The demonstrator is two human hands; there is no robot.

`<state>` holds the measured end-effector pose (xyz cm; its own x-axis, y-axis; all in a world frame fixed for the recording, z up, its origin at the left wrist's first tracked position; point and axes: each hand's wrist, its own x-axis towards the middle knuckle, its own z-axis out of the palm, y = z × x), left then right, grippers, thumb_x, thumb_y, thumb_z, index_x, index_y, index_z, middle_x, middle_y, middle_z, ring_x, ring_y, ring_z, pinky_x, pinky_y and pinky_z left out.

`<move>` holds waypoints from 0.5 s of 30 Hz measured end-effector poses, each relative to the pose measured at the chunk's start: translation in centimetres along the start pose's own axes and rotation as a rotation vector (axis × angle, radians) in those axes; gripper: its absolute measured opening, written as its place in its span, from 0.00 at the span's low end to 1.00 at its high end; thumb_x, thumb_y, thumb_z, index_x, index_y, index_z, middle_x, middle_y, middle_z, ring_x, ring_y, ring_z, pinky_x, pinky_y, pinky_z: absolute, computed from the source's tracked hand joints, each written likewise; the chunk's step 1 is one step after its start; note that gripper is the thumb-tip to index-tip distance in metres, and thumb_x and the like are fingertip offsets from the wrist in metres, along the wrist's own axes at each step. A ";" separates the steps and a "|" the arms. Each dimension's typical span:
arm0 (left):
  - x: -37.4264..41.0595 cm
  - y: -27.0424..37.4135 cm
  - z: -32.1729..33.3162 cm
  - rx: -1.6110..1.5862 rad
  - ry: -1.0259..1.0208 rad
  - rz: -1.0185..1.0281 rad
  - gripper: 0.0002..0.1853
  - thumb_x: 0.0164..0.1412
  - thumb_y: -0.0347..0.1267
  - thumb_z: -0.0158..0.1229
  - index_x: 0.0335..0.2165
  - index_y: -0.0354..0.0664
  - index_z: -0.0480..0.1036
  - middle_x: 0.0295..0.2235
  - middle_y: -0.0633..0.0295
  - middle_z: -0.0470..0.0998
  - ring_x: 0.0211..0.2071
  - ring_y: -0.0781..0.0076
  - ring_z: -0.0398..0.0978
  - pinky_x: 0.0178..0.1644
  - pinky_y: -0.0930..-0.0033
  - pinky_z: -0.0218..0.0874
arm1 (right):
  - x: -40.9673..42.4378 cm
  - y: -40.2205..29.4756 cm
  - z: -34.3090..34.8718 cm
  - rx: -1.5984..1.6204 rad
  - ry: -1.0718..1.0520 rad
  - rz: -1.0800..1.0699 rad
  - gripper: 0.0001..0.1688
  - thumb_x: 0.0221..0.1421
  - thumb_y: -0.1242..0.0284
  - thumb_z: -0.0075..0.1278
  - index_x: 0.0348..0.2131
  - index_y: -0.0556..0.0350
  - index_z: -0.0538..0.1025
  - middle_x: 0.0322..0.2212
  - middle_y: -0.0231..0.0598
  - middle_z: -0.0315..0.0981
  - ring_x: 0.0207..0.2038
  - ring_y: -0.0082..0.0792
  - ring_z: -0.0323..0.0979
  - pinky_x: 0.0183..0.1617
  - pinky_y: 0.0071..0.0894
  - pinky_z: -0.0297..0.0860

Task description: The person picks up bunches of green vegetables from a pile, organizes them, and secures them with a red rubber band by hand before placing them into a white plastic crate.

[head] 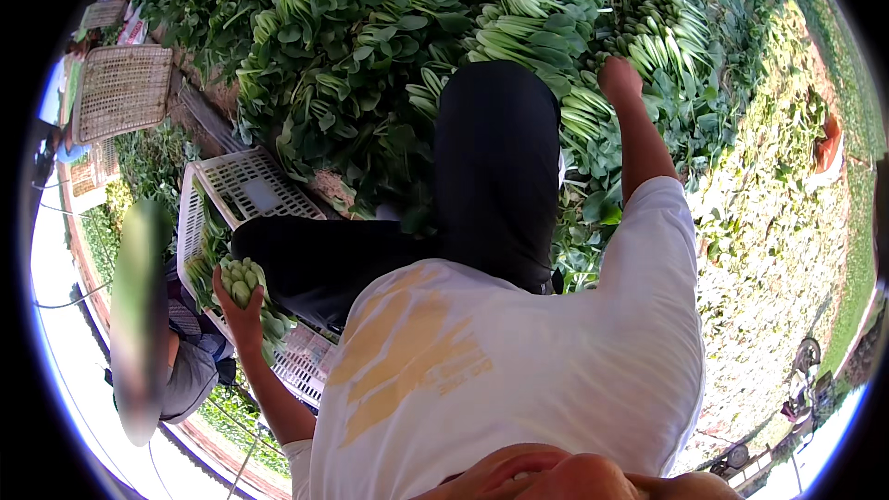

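In my left hand is a bunch of leafy greens, its pale rounded stem ends facing up. That hand is at the white plastic crate, which has more greens inside along its edge. Out to the right, my right hand is curled at the rows of cut greens lying on the ground. Its fingertips are hidden, so I cannot tell whether it grips a stem. My dark-trousered knee stands between the two hands, raised over the greens.
A second plastic crate stands tilted at the far left. Near the left crate is another person, partly blurred. Sunlit ground with scattered leaves stretches along the right, with an orange object on it. A wheeled vehicle is at the lower right.
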<state>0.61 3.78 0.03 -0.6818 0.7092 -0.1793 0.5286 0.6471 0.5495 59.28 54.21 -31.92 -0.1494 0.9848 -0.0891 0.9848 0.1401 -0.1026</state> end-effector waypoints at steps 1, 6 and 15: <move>-0.2 0.4 0.5 0.054 0.024 -0.016 0.48 0.54 0.21 0.64 0.69 0.45 0.52 0.63 0.48 0.62 0.61 0.57 0.65 0.66 0.59 0.56 | 0.3 0.2 0.7 -0.084 -0.086 -0.005 0.13 0.60 0.70 0.47 0.37 0.57 0.80 0.41 0.54 0.81 0.44 0.55 0.80 0.44 0.50 0.77; 1.1 1.1 -0.7 0.230 0.067 0.045 0.50 0.49 0.28 0.72 0.67 0.48 0.55 0.61 0.48 0.65 0.60 0.48 0.67 0.65 0.56 0.58 | 0.5 0.6 3.9 -0.176 -0.205 -0.024 0.14 0.67 0.67 0.45 0.42 0.51 0.81 0.44 0.47 0.80 0.48 0.53 0.79 0.46 0.56 0.77; -1.0 1.8 -1.2 0.238 0.060 -0.063 0.50 0.49 0.35 0.73 0.67 0.52 0.55 0.61 0.50 0.66 0.61 0.45 0.67 0.64 0.53 0.60 | -0.8 2.3 1.2 0.047 -0.295 0.043 0.18 0.63 0.65 0.48 0.46 0.55 0.80 0.43 0.56 0.78 0.48 0.61 0.75 0.48 0.59 0.71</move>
<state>1.66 3.89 2.20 -0.7422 0.6522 -0.1543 0.5835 0.7421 0.3298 61.54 53.67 -33.24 -0.1334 0.9164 -0.3774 0.9867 0.0872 -0.1372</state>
